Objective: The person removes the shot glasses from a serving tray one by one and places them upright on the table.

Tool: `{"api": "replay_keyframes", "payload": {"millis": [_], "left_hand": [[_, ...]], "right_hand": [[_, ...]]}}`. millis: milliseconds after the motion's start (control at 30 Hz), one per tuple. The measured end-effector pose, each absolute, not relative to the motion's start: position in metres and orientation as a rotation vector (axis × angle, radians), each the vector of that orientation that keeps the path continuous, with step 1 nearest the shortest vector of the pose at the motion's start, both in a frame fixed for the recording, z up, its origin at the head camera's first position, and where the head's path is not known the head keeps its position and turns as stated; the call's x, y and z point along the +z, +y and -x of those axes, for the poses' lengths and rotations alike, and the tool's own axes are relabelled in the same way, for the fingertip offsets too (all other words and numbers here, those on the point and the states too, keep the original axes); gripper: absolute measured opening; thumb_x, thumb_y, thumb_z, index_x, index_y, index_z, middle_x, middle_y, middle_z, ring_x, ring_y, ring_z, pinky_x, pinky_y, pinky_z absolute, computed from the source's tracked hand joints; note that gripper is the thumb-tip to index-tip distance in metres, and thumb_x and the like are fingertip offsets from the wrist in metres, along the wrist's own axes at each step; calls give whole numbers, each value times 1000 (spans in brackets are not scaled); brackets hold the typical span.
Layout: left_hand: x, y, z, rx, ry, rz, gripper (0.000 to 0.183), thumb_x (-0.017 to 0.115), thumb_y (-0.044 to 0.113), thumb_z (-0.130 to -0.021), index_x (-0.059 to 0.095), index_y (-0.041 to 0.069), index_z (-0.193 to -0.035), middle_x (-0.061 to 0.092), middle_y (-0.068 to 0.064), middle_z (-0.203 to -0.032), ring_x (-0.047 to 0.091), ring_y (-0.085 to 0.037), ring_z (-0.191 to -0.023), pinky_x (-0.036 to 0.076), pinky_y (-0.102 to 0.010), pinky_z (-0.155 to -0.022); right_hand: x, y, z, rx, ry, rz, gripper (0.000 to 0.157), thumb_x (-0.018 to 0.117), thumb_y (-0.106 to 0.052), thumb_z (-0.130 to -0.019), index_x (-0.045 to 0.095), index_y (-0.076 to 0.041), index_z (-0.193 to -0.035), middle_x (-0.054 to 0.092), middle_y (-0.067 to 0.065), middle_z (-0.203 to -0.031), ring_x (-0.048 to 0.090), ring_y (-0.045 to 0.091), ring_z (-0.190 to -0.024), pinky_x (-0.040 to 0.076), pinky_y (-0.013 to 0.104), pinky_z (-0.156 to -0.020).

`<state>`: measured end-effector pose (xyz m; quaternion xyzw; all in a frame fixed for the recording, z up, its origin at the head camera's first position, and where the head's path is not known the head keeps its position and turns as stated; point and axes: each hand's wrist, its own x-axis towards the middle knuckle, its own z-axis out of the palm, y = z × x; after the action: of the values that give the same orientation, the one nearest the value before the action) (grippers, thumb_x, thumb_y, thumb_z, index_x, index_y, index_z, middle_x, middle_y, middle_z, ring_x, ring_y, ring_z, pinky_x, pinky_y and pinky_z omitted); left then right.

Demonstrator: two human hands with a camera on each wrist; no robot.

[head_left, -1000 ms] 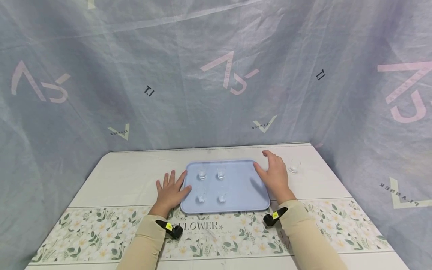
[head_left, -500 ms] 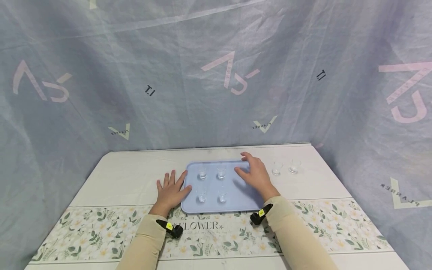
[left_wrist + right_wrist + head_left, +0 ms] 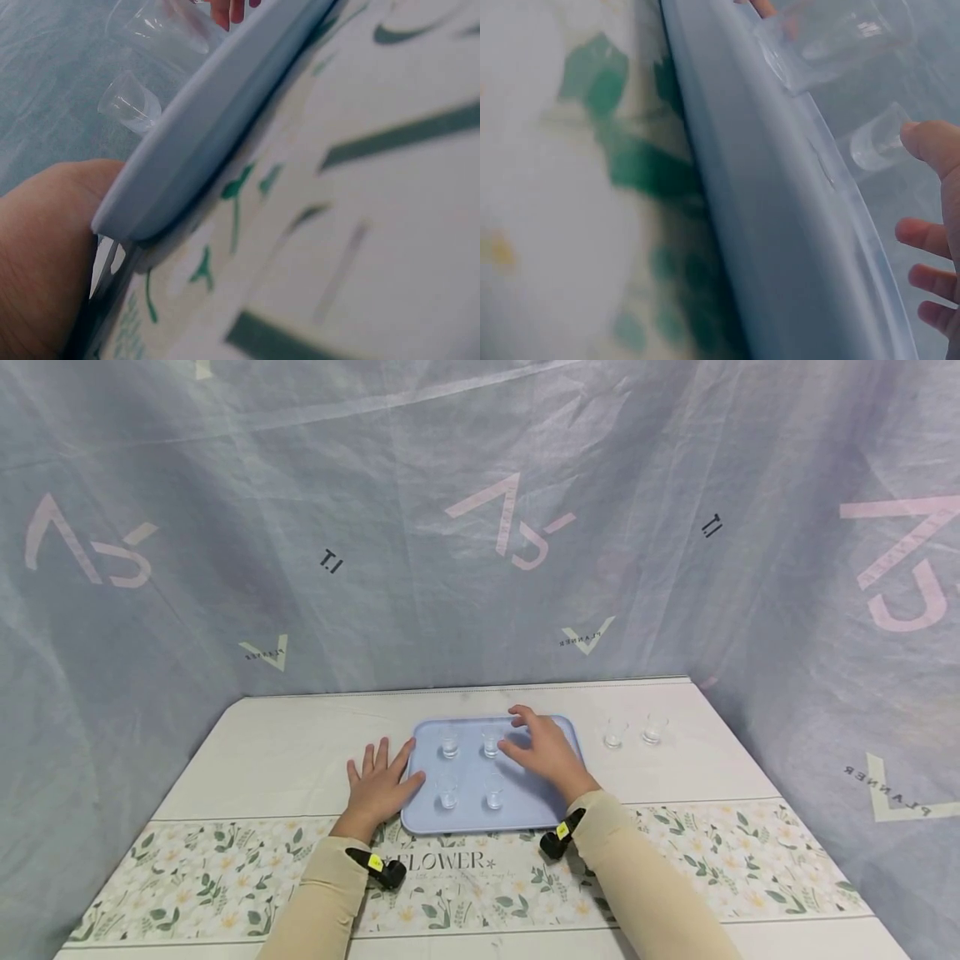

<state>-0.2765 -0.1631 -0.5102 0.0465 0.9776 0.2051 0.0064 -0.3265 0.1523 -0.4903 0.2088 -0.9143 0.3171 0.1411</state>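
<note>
One glass (image 3: pixel 491 746) stands beside our parted right grip (image 3: pixel 550 750); our spread left grip (image 3: pixel 379 789) touches the tray's (image 3: pixel 525 806) left edge; both empty.

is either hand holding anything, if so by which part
Nothing is held: the right hand is open beside a glass; the left hand lies open at the left edge of the tray.

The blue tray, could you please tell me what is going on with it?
A person's left hand rests at the left edge of the blue tray. Four clear glasses stand on it; the right hand is by the far right one, contact unclear. Two more glasses stand on the table to the right.
</note>
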Motion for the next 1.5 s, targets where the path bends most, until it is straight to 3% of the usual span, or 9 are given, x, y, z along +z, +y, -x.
{"api": "replay_keyframes", "payload": {"millis": [500,900,1500], "left_hand": [[-512,-164,279,613,3056,-147,74,46,57,-101,21,28,-163,2,-19,-168,-7,-45,-153,-13,-70,-113],[-511,-163,278,612,3062,-145,74,47,57,-101,22,27,-163,2,-20,-168,-6,-46,-153,-13,-70,-113],[-513,-164,278,618,3079,-147,73,47,57,-101,22,28,-163,4,-20,-168,-5,-45,-153,-11,-70,-114]], "right_hand": [[-499,136,329,937,-2670,-683,57,78,-33,-88,54,-10,-134,72,8,-110,66,34,-108,48,49,-99],[-498,130,326,939,-2703,-643,53,77,-32,-90,56,-13,-134,71,11,-110,64,36,-107,49,51,-96],[-494,131,322,896,-2661,-583,45,77,-34,-90,60,-17,-128,72,2,-102,65,31,-102,49,50,-92]]}}
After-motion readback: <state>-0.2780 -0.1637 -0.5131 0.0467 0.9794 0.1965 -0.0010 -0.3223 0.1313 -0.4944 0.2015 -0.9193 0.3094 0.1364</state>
